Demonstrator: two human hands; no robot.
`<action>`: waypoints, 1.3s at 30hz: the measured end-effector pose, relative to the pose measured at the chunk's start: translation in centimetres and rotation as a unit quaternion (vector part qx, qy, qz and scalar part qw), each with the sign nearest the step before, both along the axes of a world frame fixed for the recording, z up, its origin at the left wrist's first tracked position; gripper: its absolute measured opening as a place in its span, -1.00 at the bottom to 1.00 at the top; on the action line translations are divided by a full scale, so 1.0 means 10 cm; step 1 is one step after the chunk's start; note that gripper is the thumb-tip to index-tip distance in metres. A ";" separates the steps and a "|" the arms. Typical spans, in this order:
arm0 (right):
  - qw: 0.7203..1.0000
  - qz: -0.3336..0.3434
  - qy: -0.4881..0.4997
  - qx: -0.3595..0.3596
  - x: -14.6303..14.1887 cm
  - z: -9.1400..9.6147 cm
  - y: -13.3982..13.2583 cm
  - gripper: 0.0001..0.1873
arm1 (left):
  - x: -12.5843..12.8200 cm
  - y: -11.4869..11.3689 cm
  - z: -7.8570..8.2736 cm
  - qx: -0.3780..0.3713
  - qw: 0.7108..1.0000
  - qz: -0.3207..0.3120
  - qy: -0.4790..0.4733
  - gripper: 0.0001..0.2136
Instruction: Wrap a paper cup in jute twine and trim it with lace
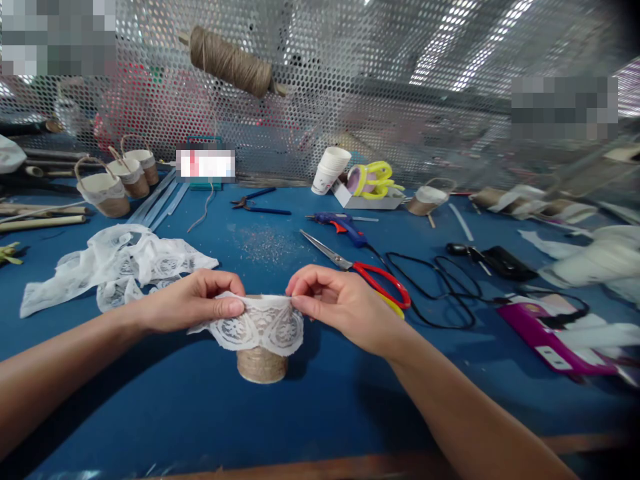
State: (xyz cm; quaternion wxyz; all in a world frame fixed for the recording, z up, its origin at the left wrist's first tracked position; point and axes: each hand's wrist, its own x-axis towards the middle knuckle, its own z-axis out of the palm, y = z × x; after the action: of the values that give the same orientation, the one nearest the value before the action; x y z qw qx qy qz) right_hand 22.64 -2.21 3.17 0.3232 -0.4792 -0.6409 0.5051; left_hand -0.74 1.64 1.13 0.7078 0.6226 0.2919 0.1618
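Observation:
A small cup wrapped in jute twine (pixel 261 365) stands on the blue table (pixel 300 413) in front of me. A strip of white lace (pixel 260 325) lies around its upper rim. My left hand (pixel 193 301) pinches the lace against the cup's left side, thumb on top. My right hand (pixel 337 301) pinches the lace at the rim's right side with thumb and forefinger. Both hands are closed on the lace.
A heap of white lace (pixel 120 263) lies at the left. Red-handled scissors (pixel 373 275), a blue glue gun (pixel 345 227) with black cord, pliers (pixel 257 202), paper cups (pixel 330 170) and finished little baskets (pixel 117 180) lie farther back. A twine spool (pixel 233 63) hangs on the perforated screen.

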 end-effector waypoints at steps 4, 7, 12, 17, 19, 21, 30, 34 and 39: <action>1.000 -0.007 -0.002 -0.007 0.00 -0.04 0.02 -0.86 | -0.01 0.00 -0.01 -0.003 1.000 -0.005 -0.018 -0.72; 0.999 -0.002 -0.031 -0.010 0.02 -0.05 0.04 -0.80 | -0.01 0.00 -0.01 -0.002 1.000 -0.004 -0.023 -0.70; 0.999 -0.005 -0.052 -0.012 0.05 -0.07 0.08 -0.81 | -0.02 0.01 0.01 0.003 1.000 -0.006 -0.016 -0.69; 0.985 -0.086 -0.057 0.137 -0.01 0.04 -0.03 -0.85 | -0.01 0.01 0.01 0.027 1.000 0.004 -0.001 -0.70; 0.972 -0.088 -0.072 0.203 -0.07 0.07 -0.12 -0.84 | 0.02 -0.02 0.02 0.056 0.998 0.021 0.020 -0.73; 0.965 -0.052 -0.097 0.240 -0.14 0.07 -0.18 -0.82 | 0.06 -0.06 0.04 0.093 0.994 0.039 0.046 -0.77; 0.944 0.034 -0.167 0.283 -0.20 -0.01 -0.19 -0.86 | 0.12 -0.21 0.16 0.206 0.972 0.097 0.054 -0.75; 0.949 0.052 -0.151 0.273 -0.12 0.04 -0.17 -0.88 | 0.03 -0.15 0.21 0.257 0.959 0.106 0.062 -0.76; 0.944 0.063 -0.145 0.290 -0.04 0.04 -0.14 -0.90 | -0.06 -0.11 0.33 0.322 0.933 0.048 0.154 -0.76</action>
State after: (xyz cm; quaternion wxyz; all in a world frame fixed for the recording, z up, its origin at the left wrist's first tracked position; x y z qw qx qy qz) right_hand 22.22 -3.57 3.53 0.3190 -0.3912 -0.8287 0.2418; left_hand -1.36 0.57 4.39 0.4073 0.8195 0.3593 0.1826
